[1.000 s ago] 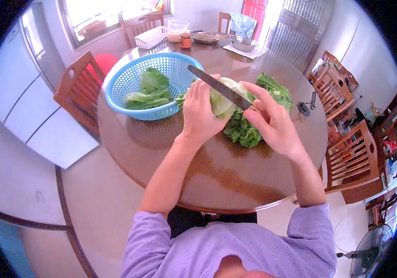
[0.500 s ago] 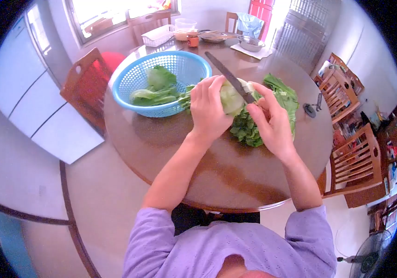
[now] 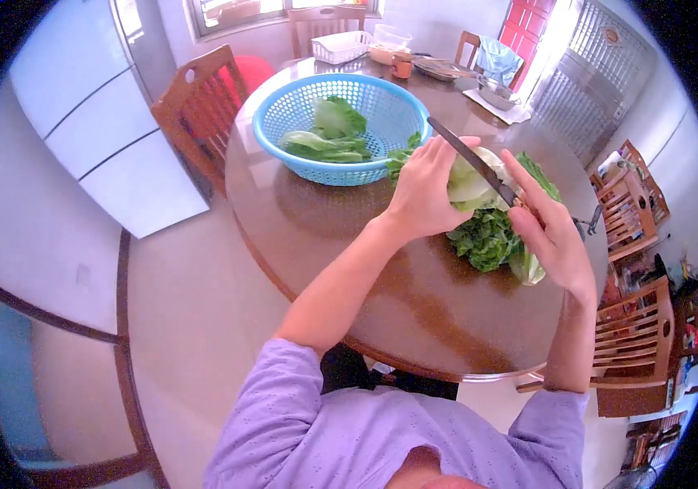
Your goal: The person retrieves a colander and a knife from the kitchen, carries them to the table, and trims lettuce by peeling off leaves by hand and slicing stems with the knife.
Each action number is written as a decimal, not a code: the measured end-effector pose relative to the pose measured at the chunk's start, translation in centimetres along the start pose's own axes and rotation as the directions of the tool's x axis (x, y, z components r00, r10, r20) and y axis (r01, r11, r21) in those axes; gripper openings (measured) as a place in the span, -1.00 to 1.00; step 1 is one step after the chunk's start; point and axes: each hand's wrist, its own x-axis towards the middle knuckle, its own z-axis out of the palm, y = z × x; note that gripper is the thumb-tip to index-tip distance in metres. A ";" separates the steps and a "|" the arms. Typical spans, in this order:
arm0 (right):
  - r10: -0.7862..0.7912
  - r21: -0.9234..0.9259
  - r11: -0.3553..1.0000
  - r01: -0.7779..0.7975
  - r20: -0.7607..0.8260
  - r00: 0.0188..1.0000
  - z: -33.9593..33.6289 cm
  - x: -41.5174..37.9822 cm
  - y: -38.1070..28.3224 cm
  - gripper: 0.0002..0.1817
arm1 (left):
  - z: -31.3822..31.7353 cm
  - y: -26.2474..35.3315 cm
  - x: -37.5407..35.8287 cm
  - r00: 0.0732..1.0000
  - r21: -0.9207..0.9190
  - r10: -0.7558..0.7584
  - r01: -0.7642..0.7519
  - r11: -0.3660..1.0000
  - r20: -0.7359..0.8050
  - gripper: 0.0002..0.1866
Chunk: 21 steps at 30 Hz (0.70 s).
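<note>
My left hand (image 3: 429, 194) is wrapped round a pale green head of leafy lettuce (image 3: 466, 189), held above the table. In my right hand (image 3: 557, 232) is a dark-bladed knife (image 3: 474, 160), its handle mostly hidden by the fingers. The blade lies slantwise across the lettuce, its tip pointing up and left past my left hand. Below and behind the hands, more leafy greens (image 3: 487, 241) lie on the table. A blue plastic colander basket (image 3: 336, 173) stands to the left, with several loose leaves (image 3: 334, 130) inside.
The round brown table (image 3: 316, 236) extends in front of me. At its far side stand a white basket (image 3: 341, 47), a clear tub (image 3: 391, 37), a reddish jar (image 3: 401, 65) and a metal bowl (image 3: 497, 95). Wooden chairs (image 3: 202, 114) surround it.
The view has turned, shifting the scene to the right. My right fingers are straighter now. The lettuce remains in my left hand, with the knife still across it.
</note>
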 end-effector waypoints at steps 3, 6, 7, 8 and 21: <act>-0.019 0.054 0.998 0.018 0.017 1.000 -0.4 0.1 -0.3 -0.37 | -0.1 0.2 0.0 0.999 -0.016 -0.035 0.035 0.999 0.019 -0.24; -0.046 -0.048 0.998 0.042 -0.088 0.995 0.6 0.3 0.2 -0.36 | 0.4 -0.1 0.0 1.000 0.037 -0.003 0.004 0.999 -0.020 -0.24; -0.088 -0.061 0.995 0.079 -0.164 0.983 1.3 0.3 0.2 -0.38 | 0.7 -0.3 -0.2 0.999 0.081 0.009 -0.006 0.997 -0.039 -0.24; -0.070 -0.056 0.997 0.061 -0.193 0.979 1.7 0.4 0.4 -0.39 | 0.8 -0.1 -0.2 0.998 0.126 0.019 -0.012 0.992 -0.057 -0.25; -0.138 -0.138 0.987 0.086 -0.430 0.892 3.5 1.4 0.8 -0.46 | 1.0 0.5 0.1 0.992 0.229 0.041 -0.013 0.973 -0.119 -0.22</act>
